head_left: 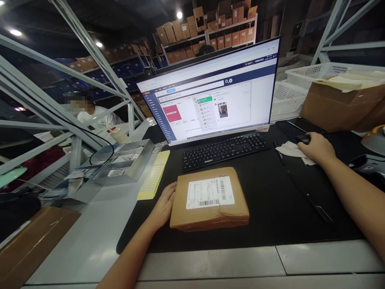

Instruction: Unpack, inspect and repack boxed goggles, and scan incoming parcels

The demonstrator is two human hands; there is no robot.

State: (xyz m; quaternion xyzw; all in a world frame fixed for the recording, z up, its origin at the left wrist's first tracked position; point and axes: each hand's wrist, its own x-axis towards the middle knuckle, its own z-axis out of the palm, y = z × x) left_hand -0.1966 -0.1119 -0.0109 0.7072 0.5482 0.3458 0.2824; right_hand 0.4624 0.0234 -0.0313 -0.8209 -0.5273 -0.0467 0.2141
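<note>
Head view: at far left, beyond a grey metal frame, sits a person in a white top. Near left lies a brown box; farther in, a grey compartment tray and a stack of yellow sheets rest on the tabletop. The left hand, fingers close together, lies against the left side of a taped cardboard package; whether it grips cannot be told. The package sits at near centre on a black mat, its white label facing up. Just beyond it is a black keyboard, then a lit monitor. To the right, beside crumpled white paper, the right hand curls around a black mouse. At far right stands an open carton.
</note>
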